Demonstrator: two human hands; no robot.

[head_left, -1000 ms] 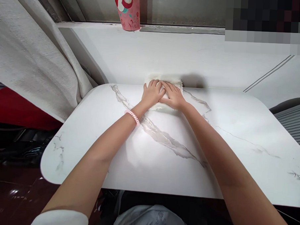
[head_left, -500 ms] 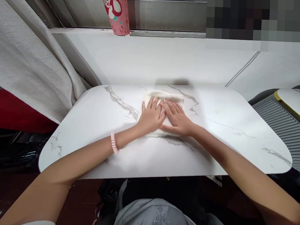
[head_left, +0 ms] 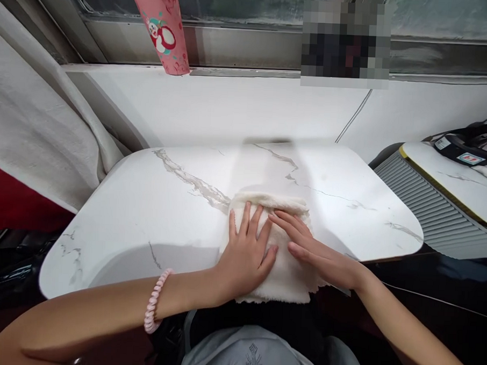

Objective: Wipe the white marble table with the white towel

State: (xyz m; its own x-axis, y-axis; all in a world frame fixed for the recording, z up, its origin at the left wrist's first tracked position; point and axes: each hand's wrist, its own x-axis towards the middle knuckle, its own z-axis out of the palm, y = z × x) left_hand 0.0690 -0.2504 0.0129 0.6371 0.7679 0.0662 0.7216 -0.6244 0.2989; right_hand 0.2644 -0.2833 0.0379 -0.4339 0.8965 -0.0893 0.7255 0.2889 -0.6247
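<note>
White cloth (head_left: 283,278) lies at the near edge of the marbled counter (head_left: 117,198), its lower border apparently hanging past it. I have the left grip (head_left: 244,260) spread palm-down on the cloth, fingers apart, nothing pinched. Right grip (head_left: 319,253) also unclosed: fingers long and slanting across the cloth, thumb a little off them, no hold on anything.

For good contact, I judge both palms should lie level and share the pressure, bearing on solid counter rather than on the overhang. The bunched far border probably wants smoothing, lest it roll under the fingers. So near the edge, a light push seems wiser; too much could drag the cloth off.

Hard to read: whether the right palm touches the cloth or only its fingers do. The counter's edge beneath is hidden. Pink cup (head_left: 165,36) cut off at top; a pixelated patch (head_left: 346,47) masks something beside the window (head_left: 243,5).
</note>
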